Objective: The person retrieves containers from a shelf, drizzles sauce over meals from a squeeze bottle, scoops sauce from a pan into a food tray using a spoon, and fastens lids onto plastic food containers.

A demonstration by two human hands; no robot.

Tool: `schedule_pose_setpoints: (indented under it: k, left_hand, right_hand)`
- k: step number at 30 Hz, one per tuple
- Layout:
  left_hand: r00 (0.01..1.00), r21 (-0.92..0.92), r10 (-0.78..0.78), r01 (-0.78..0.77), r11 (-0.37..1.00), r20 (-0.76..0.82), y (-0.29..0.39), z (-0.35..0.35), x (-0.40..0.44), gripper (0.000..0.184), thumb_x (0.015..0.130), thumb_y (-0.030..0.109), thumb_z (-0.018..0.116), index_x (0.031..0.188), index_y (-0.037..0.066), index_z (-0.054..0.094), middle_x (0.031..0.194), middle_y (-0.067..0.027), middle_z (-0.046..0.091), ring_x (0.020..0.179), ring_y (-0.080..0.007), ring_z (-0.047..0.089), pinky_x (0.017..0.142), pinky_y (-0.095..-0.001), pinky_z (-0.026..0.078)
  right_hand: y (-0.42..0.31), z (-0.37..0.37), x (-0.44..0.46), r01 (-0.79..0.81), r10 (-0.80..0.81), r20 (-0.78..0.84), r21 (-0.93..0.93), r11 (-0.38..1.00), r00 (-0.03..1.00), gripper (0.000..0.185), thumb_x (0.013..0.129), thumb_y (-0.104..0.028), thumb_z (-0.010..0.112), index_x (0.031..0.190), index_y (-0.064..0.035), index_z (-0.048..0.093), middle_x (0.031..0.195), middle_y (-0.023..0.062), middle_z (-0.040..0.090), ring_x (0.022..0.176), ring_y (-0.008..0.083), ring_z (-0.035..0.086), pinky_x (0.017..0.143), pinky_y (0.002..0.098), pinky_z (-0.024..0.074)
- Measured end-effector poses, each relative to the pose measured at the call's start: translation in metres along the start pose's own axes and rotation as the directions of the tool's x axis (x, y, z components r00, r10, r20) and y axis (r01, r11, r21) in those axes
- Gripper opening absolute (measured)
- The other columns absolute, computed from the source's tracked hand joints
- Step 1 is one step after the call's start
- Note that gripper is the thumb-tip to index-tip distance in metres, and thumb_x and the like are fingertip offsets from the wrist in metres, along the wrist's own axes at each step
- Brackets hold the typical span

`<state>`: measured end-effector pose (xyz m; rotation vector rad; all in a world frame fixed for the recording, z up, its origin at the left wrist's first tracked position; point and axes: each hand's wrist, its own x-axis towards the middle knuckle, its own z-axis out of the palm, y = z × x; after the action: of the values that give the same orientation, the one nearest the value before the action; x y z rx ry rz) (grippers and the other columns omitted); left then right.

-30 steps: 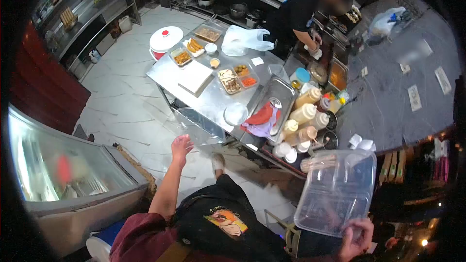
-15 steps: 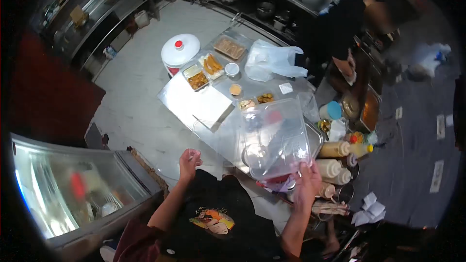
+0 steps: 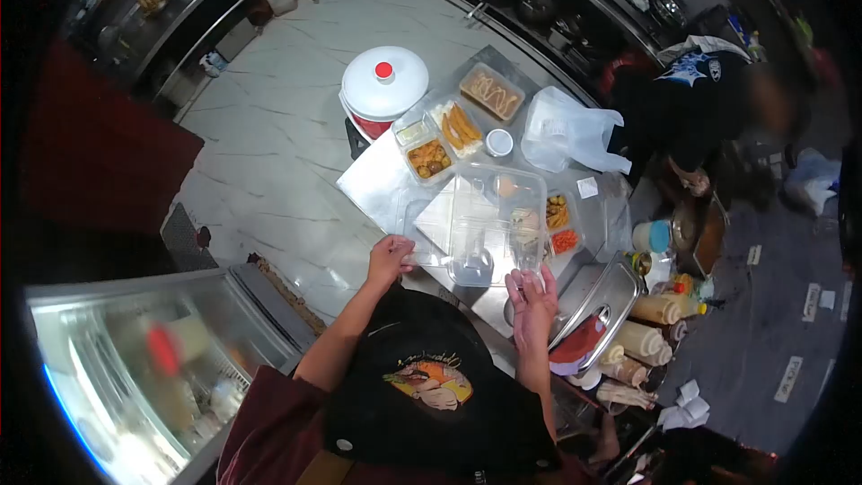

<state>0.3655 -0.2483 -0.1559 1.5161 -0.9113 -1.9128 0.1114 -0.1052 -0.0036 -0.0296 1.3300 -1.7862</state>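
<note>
Between my two hands is a clear plastic food container [image 3: 496, 256], see-through and tilted over the table. My right hand [image 3: 532, 305] grips its near right edge, palm up with the thumb on the rim. My left hand [image 3: 391, 259] pinches a clear plastic edge on the left side; whether that is the same piece or a second one I cannot tell. Beyond it stands a filled compartment container [image 3: 429, 160] with fried strips, rice and a saucy dish. Another container [image 3: 564, 241], holding orange pieces and a yellowish-brown food, lies partly behind the clear plastic.
On the table are a white sheet [image 3: 370, 181], a lidded cup [image 3: 499, 143], a tub [image 3: 492, 92] and a plastic bag [image 3: 566, 130]. A white-lidded cooler [image 3: 384, 85] stands behind. To the right are a steel tray [image 3: 620, 301], sauce bottles [image 3: 642, 341] and a co-worker [image 3: 682, 108].
The clear container has shifted left and turned in front of me. My left hand, earlier away from it, now pinches clear plastic. The container with orange pieces shows more fully.
</note>
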Motion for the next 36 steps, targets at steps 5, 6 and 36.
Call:
schedule_pose_setpoints:
  k: [5, 6, 36]
  left_hand:
    - [0.985, 0.339, -0.083, 0.027, 0.940, 0.151, 0.027, -0.029, 0.027, 0.039, 0.096, 0.030, 0.071, 0.121, 0.001, 0.063, 0.101, -0.0098, 0.071, 0.084, -0.0185, 0.072, 0.066, -0.0318, 0.057]
    - [0.976, 0.434, -0.110, 0.019, 0.901, 0.187, 0.030, -0.035, 0.032, 0.042, 0.096, 0.032, 0.071, 0.123, 0.000, 0.063, 0.101, -0.0106, 0.071, 0.086, -0.0197, 0.072, 0.068, -0.0327, 0.057]
    - [0.792, 0.097, 0.237, -0.347, 0.933, 0.562, 0.233, 0.043, -0.066, 0.033, 0.101, 0.013, 0.064, 0.130, -0.003, 0.065, 0.109, -0.0122, 0.076, 0.098, -0.0081, 0.066, 0.086, -0.0246, 0.053]
  right_hand:
    - [0.065, 0.017, 0.002, -0.008, 0.008, -0.163, 0.000, 1.000, 0.987, 0.051, 0.098, 0.003, 0.060, 0.143, -0.0023, 0.037, 0.122, 0.0205, 0.060, 0.113, 0.0333, 0.064, 0.103, 0.0515, 0.0547]
    - [0.075, 0.017, 0.001, 0.002, -0.004, -0.172, -0.011, 1.000, 0.985, 0.051, 0.098, 0.001, 0.061, 0.143, -0.0030, 0.038, 0.123, 0.0196, 0.060, 0.113, 0.0322, 0.064, 0.102, 0.0506, 0.0546]
    - [0.018, 0.186, -0.019, 0.585, -0.512, 0.324, -0.631, 0.510, 0.795, 0.045, 0.082, 0.006, 0.078, 0.126, 0.0025, 0.066, 0.116, 0.0151, 0.068, 0.098, 0.0189, 0.070, 0.083, 0.0301, 0.0587]
